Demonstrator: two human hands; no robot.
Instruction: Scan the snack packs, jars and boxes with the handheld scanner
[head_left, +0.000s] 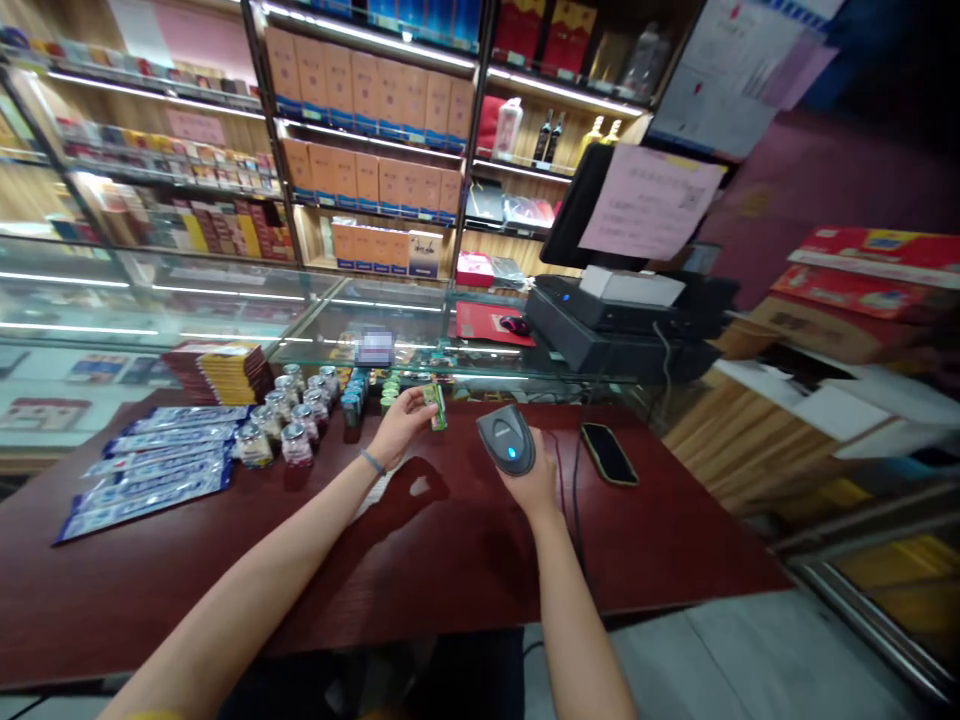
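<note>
i count two bare hands above one dark red table [457, 590]. the left hand [407, 420] has thumb and fingers pinched together on one small packet [439, 409], held up over the table near its far edge. the right hand [534, 485] is curled around one scanner [504, 438], though most of its fingers are hidden, so i can't tell how tightly they close. one phone [609, 455] lies to the right. off to the left stand about ten little jars [297, 445] in two rows, beside a fan of blue-and-silver sachets [161, 460] too overlapped to count. the small packet is green and yellow, upright with a slight tilt, its print too small to read. the scanner is dark grey and rounded, with one blue light glowing on top.
</note>
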